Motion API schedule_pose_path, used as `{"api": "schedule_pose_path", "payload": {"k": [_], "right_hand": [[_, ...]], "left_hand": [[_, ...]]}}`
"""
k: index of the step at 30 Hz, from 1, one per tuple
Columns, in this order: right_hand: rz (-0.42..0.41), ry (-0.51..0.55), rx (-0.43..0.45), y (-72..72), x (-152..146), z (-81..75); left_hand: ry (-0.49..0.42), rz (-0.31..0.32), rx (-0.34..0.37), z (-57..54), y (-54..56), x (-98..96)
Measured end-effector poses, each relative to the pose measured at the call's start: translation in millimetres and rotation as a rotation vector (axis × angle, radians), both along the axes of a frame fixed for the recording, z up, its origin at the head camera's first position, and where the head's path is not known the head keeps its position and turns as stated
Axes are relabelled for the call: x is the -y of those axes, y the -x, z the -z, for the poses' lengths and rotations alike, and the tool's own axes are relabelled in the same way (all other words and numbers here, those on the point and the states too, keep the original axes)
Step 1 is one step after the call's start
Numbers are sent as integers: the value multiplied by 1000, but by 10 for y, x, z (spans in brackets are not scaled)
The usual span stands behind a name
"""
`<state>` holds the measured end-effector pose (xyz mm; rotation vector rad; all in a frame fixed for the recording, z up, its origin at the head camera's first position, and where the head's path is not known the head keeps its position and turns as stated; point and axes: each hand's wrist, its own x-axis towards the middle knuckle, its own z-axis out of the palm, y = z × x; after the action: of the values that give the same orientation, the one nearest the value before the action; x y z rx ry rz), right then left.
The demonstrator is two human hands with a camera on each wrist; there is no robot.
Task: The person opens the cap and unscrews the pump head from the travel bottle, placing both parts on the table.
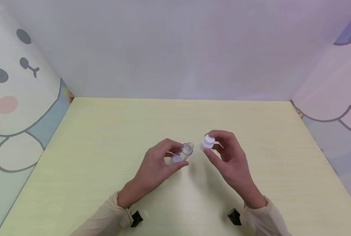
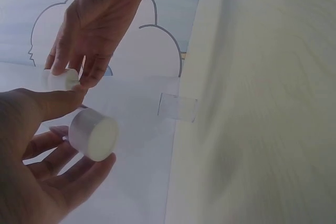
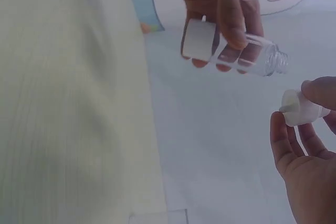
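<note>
My left hand (image 1: 156, 160) holds a small clear bottle (image 1: 188, 149) between thumb and fingers, tilted with its open mouth toward the right hand. The right wrist view shows the threaded neck of this bottle (image 3: 257, 56) and a white section (image 3: 199, 39) at its other end. My right hand (image 1: 235, 164) pinches a white cap (image 1: 207, 142) between thumb and fingertips. A short gap separates the cap from the bottle's mouth. Both hands are raised over the table (image 1: 110, 131). In the left wrist view, the white end (image 2: 97, 135) of the bottle faces the camera.
A pale wall (image 1: 181, 49) stands behind the table's far edge. Side walls carry cartoon animal drawings (image 1: 19, 85). Small black blocks (image 1: 137, 219) show at the sleeve cuffs, one beside each wrist. A clear square outline (image 2: 177, 107) appears in the left wrist view.
</note>
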<state>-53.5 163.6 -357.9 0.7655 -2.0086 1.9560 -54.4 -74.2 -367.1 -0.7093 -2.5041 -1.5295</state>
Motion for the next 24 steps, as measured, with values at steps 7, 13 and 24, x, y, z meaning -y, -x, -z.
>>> {"api": "schedule_pose_path", "payload": {"k": [7,13,24], "right_hand": [[88,-372,-159,78,-15,41],[117,-655,-267,155,-12,93],[80,-966,-296,281,26,249]], "left_hand": [[-4,-12,-44,-20,20,36],[-11,-24,-50,-49,34,69],[-20,-52,-73,-118,64,130]]}}
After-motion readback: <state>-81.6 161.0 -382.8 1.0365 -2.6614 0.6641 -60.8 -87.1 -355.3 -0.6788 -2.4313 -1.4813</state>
